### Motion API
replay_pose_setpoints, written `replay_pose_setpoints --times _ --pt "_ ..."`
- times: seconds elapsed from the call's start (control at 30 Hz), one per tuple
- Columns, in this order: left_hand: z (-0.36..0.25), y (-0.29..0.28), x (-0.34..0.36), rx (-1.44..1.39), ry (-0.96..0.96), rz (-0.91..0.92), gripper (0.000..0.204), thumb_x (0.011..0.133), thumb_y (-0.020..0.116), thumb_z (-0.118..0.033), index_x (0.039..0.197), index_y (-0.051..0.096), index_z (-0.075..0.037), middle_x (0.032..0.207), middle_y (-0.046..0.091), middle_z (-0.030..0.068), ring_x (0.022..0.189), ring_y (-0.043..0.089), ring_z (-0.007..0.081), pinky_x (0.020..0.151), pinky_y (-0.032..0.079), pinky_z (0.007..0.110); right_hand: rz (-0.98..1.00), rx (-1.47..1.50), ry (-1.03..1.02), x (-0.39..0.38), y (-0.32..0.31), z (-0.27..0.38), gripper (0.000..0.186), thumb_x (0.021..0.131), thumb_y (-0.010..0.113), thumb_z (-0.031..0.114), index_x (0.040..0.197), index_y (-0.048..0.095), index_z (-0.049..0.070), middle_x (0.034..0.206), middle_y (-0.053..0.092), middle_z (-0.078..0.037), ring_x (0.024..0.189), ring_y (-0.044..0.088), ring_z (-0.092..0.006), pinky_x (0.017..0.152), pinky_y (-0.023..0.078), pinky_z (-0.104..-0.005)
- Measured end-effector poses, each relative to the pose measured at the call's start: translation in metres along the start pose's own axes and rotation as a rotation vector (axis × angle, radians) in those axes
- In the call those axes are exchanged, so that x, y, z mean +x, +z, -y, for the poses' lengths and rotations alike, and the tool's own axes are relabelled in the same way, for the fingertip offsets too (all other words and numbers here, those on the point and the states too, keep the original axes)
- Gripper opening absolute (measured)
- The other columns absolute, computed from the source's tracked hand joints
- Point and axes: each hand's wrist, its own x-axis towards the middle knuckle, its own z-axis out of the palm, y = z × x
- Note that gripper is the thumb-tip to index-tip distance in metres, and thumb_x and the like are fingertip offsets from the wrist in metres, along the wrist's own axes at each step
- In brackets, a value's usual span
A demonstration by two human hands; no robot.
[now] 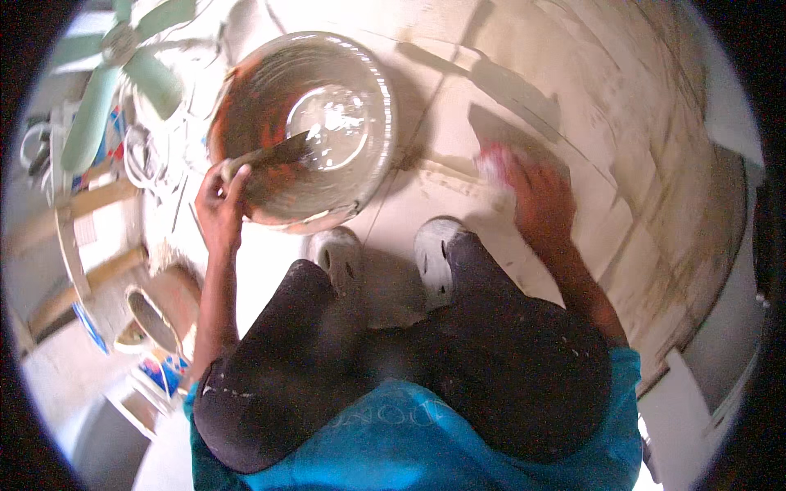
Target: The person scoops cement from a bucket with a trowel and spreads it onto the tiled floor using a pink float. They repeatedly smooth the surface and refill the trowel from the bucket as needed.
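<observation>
My left hand (219, 204) is closed round the handle end of a dark flat-bladed trowel (282, 153). Its blade reaches over the round basin (383, 106), which has a reddish-brown inner wall smeared with grey and shiny liquid (332, 123) at the bottom. To the right, low over the floor, my right hand (542, 200) is closed on a blurred pink-and-white thing (493, 161); its kind is unclear. Just beyond those fingers is a dark flat, angular shape (508, 129). My shoes (434, 258) are pale with smears, close to the basin.
A green-bladed fan (119, 45) stands at the far left. Below it are a wooden frame (98, 204), white cables (147, 159) and a smeared reddish bucket (168, 307). The tiled floor (589, 74) has brownish smears. A grey trowel-like shape (508, 86) shows there, perhaps a shadow.
</observation>
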Motion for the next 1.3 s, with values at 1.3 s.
replay_pose_setpoints --times 1.3 --pt "0.322 -0.450 -0.388 -0.508 -0.472 -1.367 0.050 0.088 0.071 -0.029 0.128 0.054 -0.003 0.120 0.060 0.0101 0.105 0.059 0.0211 0.087 0.054 0.035 0.601 0.622 -0.876 0.095 0.012 0.491 0.047 0.092 0.063 0.033 0.127 0.054 0.002 0.093 0.058 -0.007 0.079 0.059 -0.0131 0.061 0.049 -0.0246"
